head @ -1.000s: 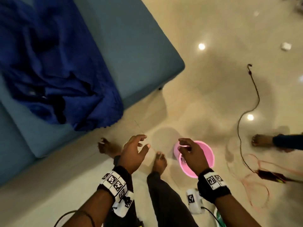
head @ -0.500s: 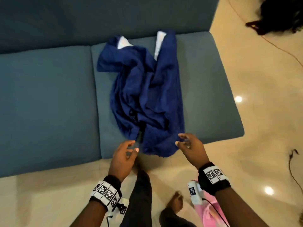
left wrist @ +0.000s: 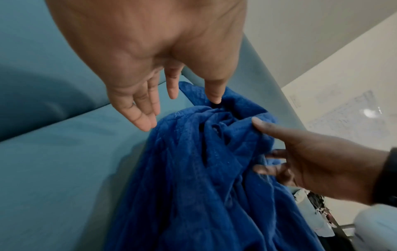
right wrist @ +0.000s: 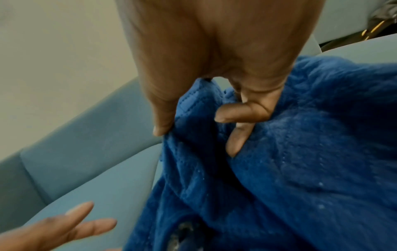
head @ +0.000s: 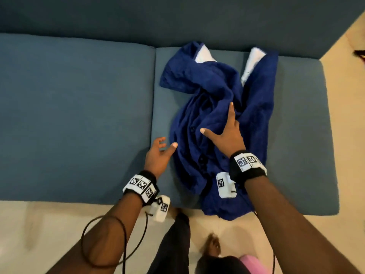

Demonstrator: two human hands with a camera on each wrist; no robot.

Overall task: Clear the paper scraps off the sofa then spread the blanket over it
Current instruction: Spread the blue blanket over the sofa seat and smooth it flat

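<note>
A crumpled dark blue blanket (head: 215, 107) lies on the right seat cushion of the blue sofa (head: 79, 115), its near end hanging over the front edge. Two white patches (head: 203, 55) show at its far edge; I cannot tell what they are. My right hand (head: 219, 121) lies on top of the blanket, thumb and fingers spread and pressing into the folds (right wrist: 195, 139). My left hand (head: 166, 145) hovers open just left of the blanket, thumb tip nearly touching the cloth (left wrist: 180, 112), holding nothing.
A pink bucket (head: 250, 262) stands on the cream floor (head: 39, 234) by my feet (head: 213, 246), below the sofa's front edge. A black cable (head: 110, 244) loops under my left forearm. The left cushion is bare. Floor runs past the sofa's right end.
My view swung from the floor and pink bucket up to the sofa. Both hands moved forward over the seat; the right one came down onto the blanket.
</note>
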